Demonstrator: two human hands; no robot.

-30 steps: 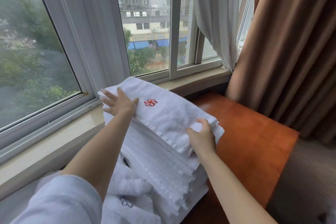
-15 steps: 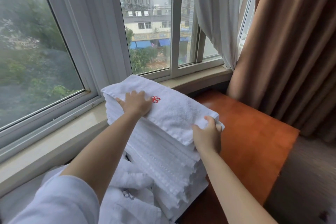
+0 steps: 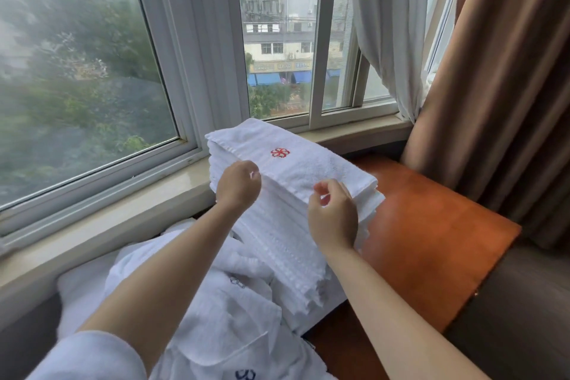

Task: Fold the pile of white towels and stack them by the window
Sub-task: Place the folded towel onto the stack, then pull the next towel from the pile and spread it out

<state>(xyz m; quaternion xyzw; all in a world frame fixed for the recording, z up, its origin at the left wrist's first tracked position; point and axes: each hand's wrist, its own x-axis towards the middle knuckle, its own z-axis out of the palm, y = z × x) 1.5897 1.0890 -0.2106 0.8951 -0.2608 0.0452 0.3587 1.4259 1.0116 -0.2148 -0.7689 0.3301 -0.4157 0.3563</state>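
A tall stack of folded white towels (image 3: 287, 225) stands on the orange-brown desk (image 3: 431, 241), right up against the window sill (image 3: 123, 216). The top towel (image 3: 296, 163) lies flat, with a small red emblem (image 3: 280, 152) stitched on its upper face. Both hands hover at the near edge of that top towel. The left hand (image 3: 237, 185) has its fingers curled loosely inward just beside the edge; whether its grip has hold of any cloth, I cannot tell. The right hand (image 3: 333, 213) is half closed, thumb and fingertips drawn together over the edge near the right corner, and I cannot tell if its grip is pinching the towel. Below the left arm lies a rumpled heap of unfolded white towels (image 3: 222, 311) with blue marks. A brown curtain (image 3: 509, 77) hangs on the right, a white sheer curtain (image 3: 391, 25) next to it.
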